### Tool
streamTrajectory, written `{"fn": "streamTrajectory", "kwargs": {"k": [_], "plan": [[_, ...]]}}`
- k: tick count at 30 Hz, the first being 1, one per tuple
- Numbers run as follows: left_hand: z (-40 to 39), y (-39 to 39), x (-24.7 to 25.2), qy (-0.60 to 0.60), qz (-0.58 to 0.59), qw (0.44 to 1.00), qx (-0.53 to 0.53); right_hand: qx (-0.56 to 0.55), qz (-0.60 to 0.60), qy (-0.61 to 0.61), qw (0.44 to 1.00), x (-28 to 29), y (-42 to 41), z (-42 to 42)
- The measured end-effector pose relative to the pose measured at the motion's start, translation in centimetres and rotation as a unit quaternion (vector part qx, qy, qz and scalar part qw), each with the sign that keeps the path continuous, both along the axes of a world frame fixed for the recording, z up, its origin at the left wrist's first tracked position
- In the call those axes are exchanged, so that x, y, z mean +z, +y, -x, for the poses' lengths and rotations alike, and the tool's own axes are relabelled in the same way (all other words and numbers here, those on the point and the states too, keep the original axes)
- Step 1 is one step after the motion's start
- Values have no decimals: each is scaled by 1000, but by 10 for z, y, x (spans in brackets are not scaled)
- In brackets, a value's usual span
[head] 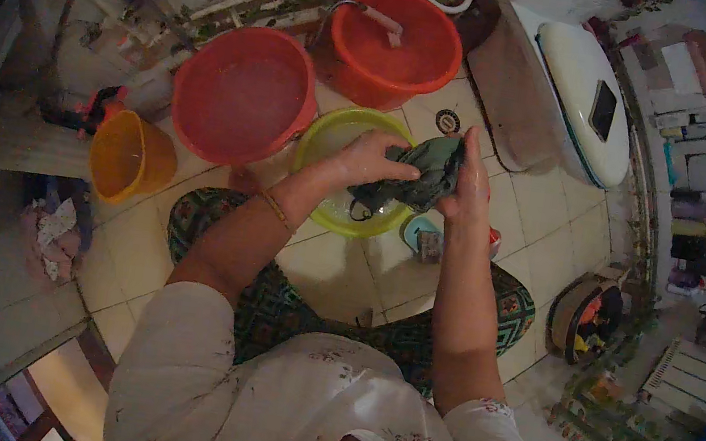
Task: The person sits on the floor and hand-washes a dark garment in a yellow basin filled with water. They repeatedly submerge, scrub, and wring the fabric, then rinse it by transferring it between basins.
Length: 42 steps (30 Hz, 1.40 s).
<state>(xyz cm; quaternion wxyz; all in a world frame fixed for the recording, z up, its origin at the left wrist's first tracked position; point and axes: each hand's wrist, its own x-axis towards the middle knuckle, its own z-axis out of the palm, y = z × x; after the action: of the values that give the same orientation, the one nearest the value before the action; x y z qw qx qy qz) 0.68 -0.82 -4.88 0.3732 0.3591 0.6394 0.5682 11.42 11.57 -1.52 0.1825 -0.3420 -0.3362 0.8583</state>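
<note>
A wet, dark green cloth (431,170) is bunched between my two hands, above a yellow-green basin (301,166) on the tiled floor. From the left, my left hand (375,158) grips the cloth with thumb and fingers. My right hand (472,180) has its palm pressed to the cloth's right side, fingers fairly straight. One end of the cloth hangs low over the basin, with a dark loop (361,211) below it. Cloudy water (338,134) shows inside the basin. Close to its front right rim sits a turquoise dish (418,230) with a brownish block (430,246) at it.
A red tub (245,97) and a red bucket (394,47) under a pipe spout (381,21) stand beyond the basin. An orange bucket (131,159) is at left. A washing machine (571,109) stands at right, near a floor drain (448,121) and a basket (582,320).
</note>
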Motion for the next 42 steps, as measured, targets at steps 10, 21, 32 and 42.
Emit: {"fn": "streamTrajectory", "kwargs": {"k": [10,21,32,42], "plan": [[-17,3,-20,-397,-161,902,57,-23,-579,-130,805,-9,-61,-2],[-25,4,-4,-409,-26,896,169,19,-763,-165,625,1,-89,22],[-41,12,6,-435,-8,853,288,86,-648,-346,673,-15,-41,30],[-23,2,11,-393,-17,917,69,91,-364,-170,911,-17,-9,12]]}}
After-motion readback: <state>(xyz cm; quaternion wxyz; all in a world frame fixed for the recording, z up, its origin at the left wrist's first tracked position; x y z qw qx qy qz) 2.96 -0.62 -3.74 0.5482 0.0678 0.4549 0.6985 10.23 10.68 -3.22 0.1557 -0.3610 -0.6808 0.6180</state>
